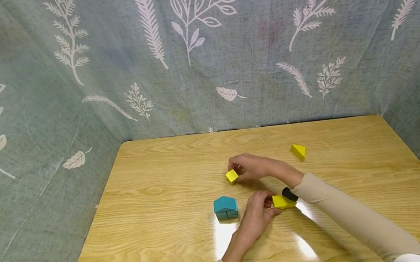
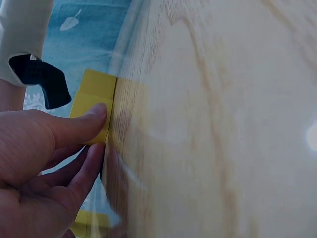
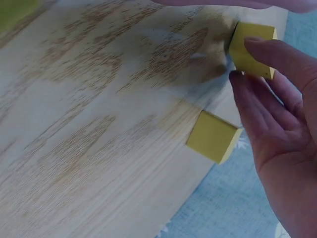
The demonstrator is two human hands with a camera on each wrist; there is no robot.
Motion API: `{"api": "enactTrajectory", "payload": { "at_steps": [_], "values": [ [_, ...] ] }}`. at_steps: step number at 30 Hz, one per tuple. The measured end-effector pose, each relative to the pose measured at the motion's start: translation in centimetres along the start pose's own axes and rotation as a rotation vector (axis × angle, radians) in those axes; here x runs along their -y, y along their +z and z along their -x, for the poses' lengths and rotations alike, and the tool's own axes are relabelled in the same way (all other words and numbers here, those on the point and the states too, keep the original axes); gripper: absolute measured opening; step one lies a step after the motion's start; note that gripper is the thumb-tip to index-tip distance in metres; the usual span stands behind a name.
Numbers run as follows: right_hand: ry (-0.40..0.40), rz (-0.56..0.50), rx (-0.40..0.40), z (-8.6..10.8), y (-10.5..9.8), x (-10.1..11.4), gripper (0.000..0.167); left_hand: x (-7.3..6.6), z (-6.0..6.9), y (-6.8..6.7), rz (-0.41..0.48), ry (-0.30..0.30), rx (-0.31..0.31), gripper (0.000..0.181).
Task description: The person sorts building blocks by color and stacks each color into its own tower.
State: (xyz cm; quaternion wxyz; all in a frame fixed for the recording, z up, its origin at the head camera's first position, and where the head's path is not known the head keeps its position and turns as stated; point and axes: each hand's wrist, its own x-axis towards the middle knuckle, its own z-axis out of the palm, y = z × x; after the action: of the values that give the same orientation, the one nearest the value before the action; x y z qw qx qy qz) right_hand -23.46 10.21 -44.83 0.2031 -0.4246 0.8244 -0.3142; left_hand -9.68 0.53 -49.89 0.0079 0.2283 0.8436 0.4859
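Observation:
On the wooden table, my left hand (image 1: 256, 214) pinches the end of a yellow block (image 1: 279, 202) between thumb and fingers. A second yellow block (image 1: 290, 203) touches it, partly covered by the right wrist's black camera. Farther back, my right hand (image 1: 252, 166) holds a small yellow cube (image 1: 232, 176) by thumb and fingertips. In the right wrist view the thumb lies over the held cube (image 3: 252, 49). To the left of the left hand stands a teal block stack (image 1: 225, 208), its pointed roof piece resting on smaller blocks.
A yellow triangular block (image 1: 298, 152) lies at the back right of the table (image 1: 159, 232). Leaf-patterned grey-blue cloth (image 1: 190, 94) hangs behind and at both sides. The right forearm crosses above the blocks by the left hand.

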Motion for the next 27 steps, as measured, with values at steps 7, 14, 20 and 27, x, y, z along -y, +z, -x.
{"api": "enactTrajectory", "payload": {
  "at_steps": [7,14,20,27],
  "values": [
    [0.047,-0.026,-0.075,1.1,-0.4,-0.3,0.026,0.0,0.0,0.0,0.012,-0.039,0.019,0.03],
    [0.016,-0.121,-0.137,2.6,-0.8,-0.9,0.025,-0.1,-0.1,0.0,0.012,-0.047,0.026,0.03],
    [0.011,-0.175,-0.166,4.1,-1.2,-1.5,0.024,-0.1,-0.1,-0.1,-0.006,-0.055,0.033,0.029],
    [0.015,-0.214,-0.205,6.3,-1.2,-1.6,0.025,0.0,-0.1,0.0,0.002,-0.065,0.034,0.029]
  ]
}}
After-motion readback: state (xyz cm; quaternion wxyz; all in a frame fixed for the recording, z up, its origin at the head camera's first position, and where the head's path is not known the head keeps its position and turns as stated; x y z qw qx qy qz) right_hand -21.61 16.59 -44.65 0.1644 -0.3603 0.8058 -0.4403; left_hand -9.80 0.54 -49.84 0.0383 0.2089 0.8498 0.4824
